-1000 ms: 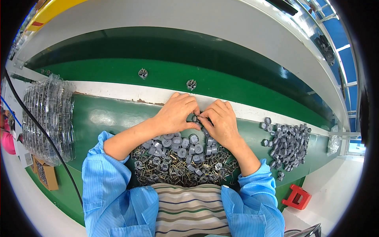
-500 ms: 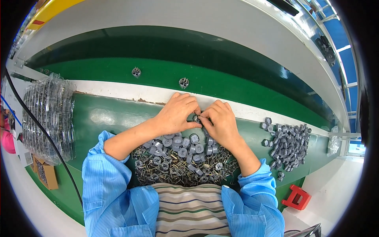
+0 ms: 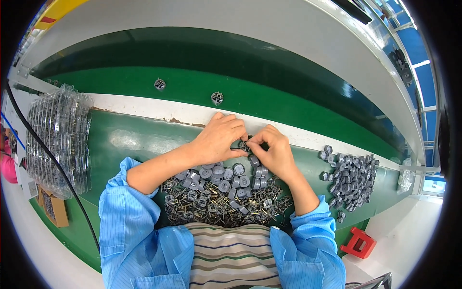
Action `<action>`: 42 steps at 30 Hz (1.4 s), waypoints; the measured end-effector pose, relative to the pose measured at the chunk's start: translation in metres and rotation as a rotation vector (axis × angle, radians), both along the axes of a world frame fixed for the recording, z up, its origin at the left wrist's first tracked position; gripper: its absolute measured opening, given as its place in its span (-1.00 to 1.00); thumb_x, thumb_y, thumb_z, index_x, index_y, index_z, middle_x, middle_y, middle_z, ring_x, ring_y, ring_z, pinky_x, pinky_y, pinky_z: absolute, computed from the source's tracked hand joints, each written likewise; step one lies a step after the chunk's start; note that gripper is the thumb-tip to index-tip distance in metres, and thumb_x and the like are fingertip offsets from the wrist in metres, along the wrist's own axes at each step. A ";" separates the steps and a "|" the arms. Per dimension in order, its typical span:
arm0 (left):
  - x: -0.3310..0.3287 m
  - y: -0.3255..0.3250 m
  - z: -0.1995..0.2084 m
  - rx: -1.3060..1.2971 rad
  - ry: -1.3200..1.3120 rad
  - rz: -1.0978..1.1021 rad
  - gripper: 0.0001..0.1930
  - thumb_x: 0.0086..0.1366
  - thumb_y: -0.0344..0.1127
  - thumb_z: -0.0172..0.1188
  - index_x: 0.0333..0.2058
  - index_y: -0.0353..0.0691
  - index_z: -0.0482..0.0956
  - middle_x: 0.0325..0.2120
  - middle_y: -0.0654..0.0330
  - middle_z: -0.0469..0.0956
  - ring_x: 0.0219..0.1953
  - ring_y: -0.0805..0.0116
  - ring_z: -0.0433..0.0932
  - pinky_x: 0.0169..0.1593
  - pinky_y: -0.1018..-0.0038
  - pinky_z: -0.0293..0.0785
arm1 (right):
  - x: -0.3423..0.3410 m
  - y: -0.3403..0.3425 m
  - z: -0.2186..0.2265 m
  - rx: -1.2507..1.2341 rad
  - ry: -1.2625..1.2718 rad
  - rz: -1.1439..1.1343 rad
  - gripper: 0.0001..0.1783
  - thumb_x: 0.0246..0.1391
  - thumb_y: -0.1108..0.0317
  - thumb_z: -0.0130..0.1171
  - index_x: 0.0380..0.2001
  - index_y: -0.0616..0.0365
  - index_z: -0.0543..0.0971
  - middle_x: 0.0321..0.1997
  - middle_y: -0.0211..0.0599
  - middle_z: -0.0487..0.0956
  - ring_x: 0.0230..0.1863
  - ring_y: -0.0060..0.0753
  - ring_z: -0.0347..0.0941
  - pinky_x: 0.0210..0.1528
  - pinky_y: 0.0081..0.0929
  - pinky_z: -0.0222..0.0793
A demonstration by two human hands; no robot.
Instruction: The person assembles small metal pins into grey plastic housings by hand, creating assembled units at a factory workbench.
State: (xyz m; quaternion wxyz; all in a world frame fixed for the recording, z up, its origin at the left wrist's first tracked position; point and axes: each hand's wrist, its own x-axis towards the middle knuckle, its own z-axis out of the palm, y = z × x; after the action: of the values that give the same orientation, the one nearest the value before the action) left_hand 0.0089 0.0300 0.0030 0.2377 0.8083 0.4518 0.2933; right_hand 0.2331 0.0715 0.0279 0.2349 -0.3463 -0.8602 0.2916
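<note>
My left hand [image 3: 219, 138] is closed on a small round part [image 3: 244, 145], dark with metal pieces inside, at the middle of the bench. Thumb and forefinger of my right hand [image 3: 273, 150] pinch together at the part's right side; what they hold there is too small to make out. Just below my hands lies a heap of grey round plastic caps [image 3: 224, 185]. Nearer to me spreads a pile of loose metal-pinned pieces [image 3: 216, 207].
Two round assemblies [image 3: 160, 84] [image 3: 217, 98] sit on the green belt [image 3: 269, 94] beyond the white rail [image 3: 144, 108]. Stacked clear plastic trays [image 3: 57, 142] stand left. A heap of grey round parts [image 3: 353, 180] lies right. A black cable [image 3: 53, 161] hangs left; a red stool [image 3: 358, 242] stands lower right.
The two round assemblies on the belt have shifted slightly left. My hands stay together at the small part, with the right fingers a little repositioned. The whole view has tilted slightly.
</note>
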 end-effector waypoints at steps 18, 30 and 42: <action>0.000 0.000 0.003 -0.025 0.017 0.009 -0.61 0.05 -0.14 0.63 -0.28 -0.10 0.59 -0.27 0.29 0.55 -0.09 0.24 0.52 0.02 0.25 0.26 | -0.009 -0.005 0.005 0.277 -0.017 0.073 -0.80 -0.03 0.53 0.45 -0.41 0.22 0.56 -0.43 -0.20 0.53 -0.29 -0.03 0.51 -0.25 -0.16 0.46; -0.003 0.003 0.002 -0.080 -0.044 0.030 -0.43 -0.06 0.00 0.65 -0.18 -0.14 0.57 -0.26 0.26 0.56 -0.06 0.20 0.54 0.07 0.22 0.29 | -0.001 0.004 0.009 -0.167 -0.039 0.050 -0.67 -0.09 0.42 0.55 -0.26 0.24 0.64 -0.31 -0.14 0.60 -0.17 -0.01 0.57 -0.14 -0.13 0.52; 0.008 0.004 0.010 0.052 -0.154 -0.345 -0.58 0.25 -0.10 0.45 0.09 0.08 0.69 0.07 0.25 0.59 0.12 0.25 0.54 0.19 0.22 0.26 | 0.028 0.092 -0.016 0.114 -0.125 -0.383 -0.75 -0.01 0.37 0.49 -0.25 0.19 0.69 -0.28 -0.25 0.63 -0.17 -0.18 0.62 -0.10 -0.26 0.58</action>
State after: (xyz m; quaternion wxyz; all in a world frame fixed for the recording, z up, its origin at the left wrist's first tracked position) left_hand 0.0170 0.0342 0.0134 0.2976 0.8547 0.2793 0.3208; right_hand 0.2609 0.1637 0.0116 0.2515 -0.5069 -0.8066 0.1708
